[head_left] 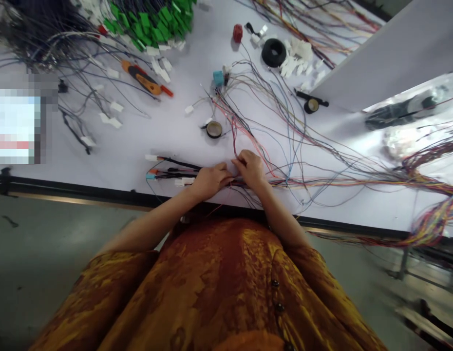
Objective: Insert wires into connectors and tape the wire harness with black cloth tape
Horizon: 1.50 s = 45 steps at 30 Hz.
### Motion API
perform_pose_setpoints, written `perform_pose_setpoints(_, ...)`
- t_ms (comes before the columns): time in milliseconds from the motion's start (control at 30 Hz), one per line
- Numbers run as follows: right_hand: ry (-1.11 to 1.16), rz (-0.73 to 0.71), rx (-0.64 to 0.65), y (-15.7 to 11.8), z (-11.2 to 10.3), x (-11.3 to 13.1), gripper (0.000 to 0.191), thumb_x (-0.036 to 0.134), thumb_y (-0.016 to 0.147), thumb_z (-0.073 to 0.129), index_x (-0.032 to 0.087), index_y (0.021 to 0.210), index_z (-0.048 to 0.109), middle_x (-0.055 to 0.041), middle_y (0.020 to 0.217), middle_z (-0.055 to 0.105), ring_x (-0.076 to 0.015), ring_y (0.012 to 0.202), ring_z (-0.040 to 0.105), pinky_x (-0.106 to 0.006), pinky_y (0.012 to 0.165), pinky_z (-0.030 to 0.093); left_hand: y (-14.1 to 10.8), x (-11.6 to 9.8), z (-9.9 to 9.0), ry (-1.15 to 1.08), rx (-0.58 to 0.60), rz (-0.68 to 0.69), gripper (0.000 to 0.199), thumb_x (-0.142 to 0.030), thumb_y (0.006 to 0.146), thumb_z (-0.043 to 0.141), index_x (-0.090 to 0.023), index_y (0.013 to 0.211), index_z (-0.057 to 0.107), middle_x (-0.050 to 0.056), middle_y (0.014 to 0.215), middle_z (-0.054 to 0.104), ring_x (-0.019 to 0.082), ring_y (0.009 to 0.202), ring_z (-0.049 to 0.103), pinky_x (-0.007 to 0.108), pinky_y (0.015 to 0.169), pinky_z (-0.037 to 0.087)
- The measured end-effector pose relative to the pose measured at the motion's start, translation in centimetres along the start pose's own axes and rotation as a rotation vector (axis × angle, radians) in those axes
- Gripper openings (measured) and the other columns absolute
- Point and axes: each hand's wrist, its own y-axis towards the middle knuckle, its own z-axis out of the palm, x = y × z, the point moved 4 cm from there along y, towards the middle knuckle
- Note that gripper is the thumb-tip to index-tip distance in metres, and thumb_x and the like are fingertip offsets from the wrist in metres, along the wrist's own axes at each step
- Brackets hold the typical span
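I have the right hand [250, 168] pinching a thin dark-red wire [234, 142]; the left hand [213, 181] seems to pinch the multicoloured wire bundle [303, 183] near the edge of the white table [168, 139]. Judging this strand-arranging, I'd guide the wire steadily next.

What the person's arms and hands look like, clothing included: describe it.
The left hand and right hand are bare, with no gloves or watch to be seen. The forearms are bare too. The short sleeves, rust-brown with a mottled golden pattern, match the top, which has dark round buttons.
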Motion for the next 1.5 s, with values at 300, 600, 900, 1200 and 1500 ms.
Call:
perform_pose_setpoints(300, 0.143, -0.179, 0.152, -0.2, -0.2, -0.1, 0.027, 0.034, 0.091, 0.062, 0.020, 0.072, 0.051, -0.0008, 0.075, 0.053, -0.0148, 0.071, 0.048, -0.030, 0.069, 0.037, 4.3, 2.6, -3.1, -1.076, -0.152, -0.459, 0.023, -0.035, 0.090, 0.066, -0.014, 0.100, 0.067, -0.010, 0.055, 0.033, 0.005, 0.042, 0.023, 0.019, 0.043, 0.017)
perform_pose_setpoints(600, 0.720, 0.254, -0.183, 6.1, -3.8, -4.7, 0.063, 0.053, 0.082, 0.065, 0.029, 0.137, 0.047, -0.0067, 0.123, 0.062, -0.0130, 0.083, 0.066, -0.023, 0.062, 0.054, 5.3, 2.8, -3.2, -0.817, -0.273, -0.325, 0.019, -0.028, 0.086, 0.065, -0.015, 0.074, 0.069, -0.007, 0.050, 0.035, 0.008, 0.048, 0.029, 0.022, 0.047, 0.022)
perform_pose_setpoints(900, 0.683, 0.094, 0.200, 1.1, -0.5, 0.5, 0.035, 0.047, 0.088, 0.065, 0.023, 0.112, 0.061, -0.0009, 0.084, 0.068, -0.0133, 0.073, 0.066, -0.027, 0.071, 0.054, 5.1, 2.2, -4.5, -0.812, -0.467, -0.128, 0.031, -0.040, 0.085, 0.069, -0.018, 0.067, 0.058, -0.004, 0.059, 0.038, 0.009, 0.056, 0.034, 0.024, 0.052, 0.027)
perform_pose_setpoints(1200, 0.518, 0.117, 0.062, -0.3, 0.5, 2.1, 0.022, 0.037, 0.091, 0.056, 0.020, 0.091, 0.071, 0.0003, 0.074, 0.065, -0.0107, 0.056, 0.056, -0.026, 0.057, 0.045, 4.8, 1.7, -5.4, -0.893, -0.500, -0.138, 0.044, -0.057, 0.093, 0.058, -0.015, 0.084, 0.068, -0.006, 0.054, 0.036, 0.008, 0.048, 0.030, 0.025, 0.047, 0.026)
perform_pose_setpoints(1500, 0.843, 0.292, -0.034, -0.3, 1.9, 0.6, 0.030, 0.049, 0.090, 0.057, 0.021, 0.095, 0.066, 0.0057, 0.067, 0.044, -0.0070, 0.052, 0.036, -0.023, 0.048, 0.030, 4.0, 2.5, -4.7, -0.962, -0.579, -0.288, 0.032, -0.049, 0.092, 0.061, -0.019, 0.083, 0.063, -0.006, 0.053, 0.037, 0.008, 0.045, 0.028, 0.023, 0.043, 0.020)
